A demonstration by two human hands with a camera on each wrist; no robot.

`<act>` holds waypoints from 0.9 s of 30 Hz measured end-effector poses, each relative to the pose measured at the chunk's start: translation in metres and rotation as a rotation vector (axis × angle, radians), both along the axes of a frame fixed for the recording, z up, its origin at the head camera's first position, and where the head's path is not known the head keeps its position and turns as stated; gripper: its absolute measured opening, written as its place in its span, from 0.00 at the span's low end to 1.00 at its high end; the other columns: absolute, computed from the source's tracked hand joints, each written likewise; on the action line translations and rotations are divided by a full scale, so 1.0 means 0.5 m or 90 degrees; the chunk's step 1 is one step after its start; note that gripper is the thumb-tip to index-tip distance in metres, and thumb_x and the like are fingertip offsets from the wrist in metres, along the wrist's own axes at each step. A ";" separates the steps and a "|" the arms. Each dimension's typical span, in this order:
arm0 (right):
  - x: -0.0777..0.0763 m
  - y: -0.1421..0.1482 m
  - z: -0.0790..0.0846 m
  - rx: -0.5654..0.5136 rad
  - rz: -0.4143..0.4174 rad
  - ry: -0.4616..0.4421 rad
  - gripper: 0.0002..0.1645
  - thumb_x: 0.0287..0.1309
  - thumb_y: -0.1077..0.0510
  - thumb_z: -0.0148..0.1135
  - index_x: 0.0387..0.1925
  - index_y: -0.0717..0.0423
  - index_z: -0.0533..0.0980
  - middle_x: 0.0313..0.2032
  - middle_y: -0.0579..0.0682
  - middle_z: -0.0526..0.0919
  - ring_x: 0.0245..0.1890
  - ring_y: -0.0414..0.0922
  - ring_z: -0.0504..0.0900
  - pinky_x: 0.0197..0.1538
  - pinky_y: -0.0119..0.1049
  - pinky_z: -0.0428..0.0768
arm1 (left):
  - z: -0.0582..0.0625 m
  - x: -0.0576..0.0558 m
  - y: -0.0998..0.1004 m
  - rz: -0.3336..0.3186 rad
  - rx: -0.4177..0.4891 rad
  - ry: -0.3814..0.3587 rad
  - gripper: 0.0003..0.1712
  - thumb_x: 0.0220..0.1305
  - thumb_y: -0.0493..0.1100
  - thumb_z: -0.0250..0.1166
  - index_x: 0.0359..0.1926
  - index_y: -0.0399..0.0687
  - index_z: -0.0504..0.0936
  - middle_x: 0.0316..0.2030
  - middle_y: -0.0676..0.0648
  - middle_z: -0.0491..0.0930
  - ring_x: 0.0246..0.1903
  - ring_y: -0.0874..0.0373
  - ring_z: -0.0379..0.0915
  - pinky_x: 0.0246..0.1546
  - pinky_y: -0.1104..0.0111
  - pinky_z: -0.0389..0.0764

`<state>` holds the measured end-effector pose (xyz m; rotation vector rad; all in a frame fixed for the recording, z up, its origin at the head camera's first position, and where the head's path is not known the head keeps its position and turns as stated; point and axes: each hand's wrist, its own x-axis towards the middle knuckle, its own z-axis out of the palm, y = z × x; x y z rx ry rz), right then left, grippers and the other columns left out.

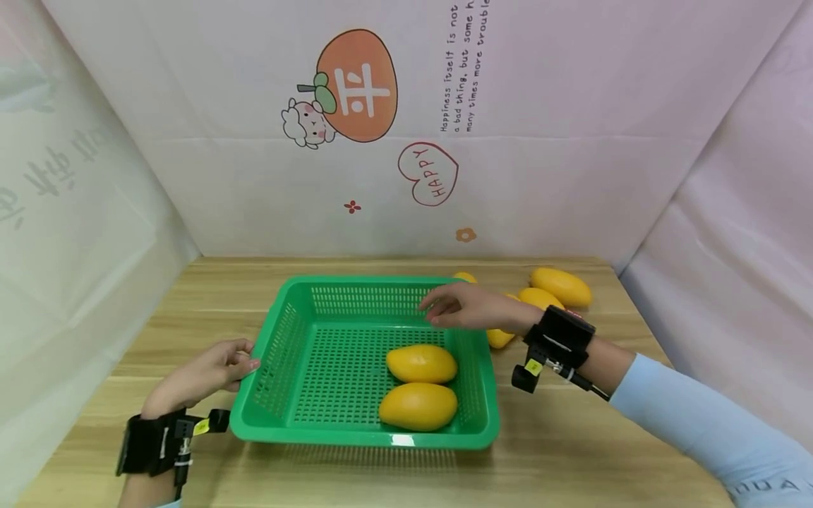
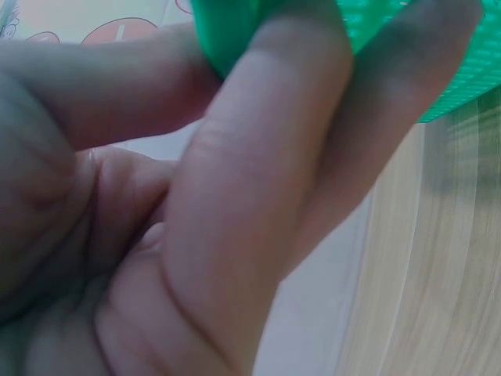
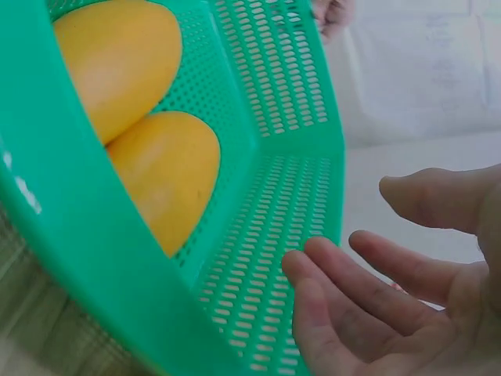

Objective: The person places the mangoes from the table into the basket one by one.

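A green plastic basket (image 1: 343,374) with slotted walls stands on the table. Inside it, along the right side, lie two yellow mangoes, one mango (image 1: 422,363) behind the other mango (image 1: 418,407). My left hand (image 1: 212,374) pinches the basket's left rim, thumb on top and fingers beneath, as the left wrist view also shows. Over the back right corner of the basket hangs my right hand (image 1: 466,305), fingers loosely bent and apart. In the right wrist view nothing lies between the right hand's thumb and fingers (image 3: 376,298).
Several more mangoes lie on the table right of the basket, partly behind my right forearm; one mango (image 1: 562,286) is farthest right. The wooden table (image 1: 571,437) ends at a printed white sheet (image 1: 540,183) behind, with more sheeting at both sides.
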<state>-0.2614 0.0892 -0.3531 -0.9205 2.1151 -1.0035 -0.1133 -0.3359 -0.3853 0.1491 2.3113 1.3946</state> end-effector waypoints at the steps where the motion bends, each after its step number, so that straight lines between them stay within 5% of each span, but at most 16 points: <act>1: -0.002 0.006 0.002 -0.008 -0.003 0.000 0.22 0.67 0.58 0.56 0.60 0.55 0.70 0.54 0.58 0.79 0.54 0.51 0.77 0.59 0.48 0.77 | -0.001 0.000 -0.001 -0.001 -0.001 0.001 0.27 0.72 0.40 0.54 0.58 0.19 0.60 0.41 0.35 0.78 0.42 0.46 0.80 0.43 0.59 0.86; 20: -0.027 0.100 -0.009 -0.052 -0.063 0.047 0.23 0.66 0.55 0.57 0.60 0.59 0.70 0.55 0.62 0.78 0.54 0.51 0.77 0.59 0.50 0.77 | -0.005 -0.002 -0.003 -0.004 0.020 -0.006 0.22 0.72 0.40 0.53 0.55 0.21 0.63 0.40 0.35 0.79 0.41 0.46 0.81 0.42 0.60 0.86; 27: -0.051 0.141 -0.020 -0.012 -0.087 0.063 0.24 0.66 0.55 0.57 0.61 0.60 0.69 0.54 0.60 0.79 0.54 0.53 0.76 0.59 0.53 0.77 | -0.003 0.000 -0.002 -0.002 0.028 -0.011 0.23 0.72 0.39 0.53 0.55 0.21 0.63 0.40 0.35 0.79 0.41 0.46 0.81 0.42 0.61 0.86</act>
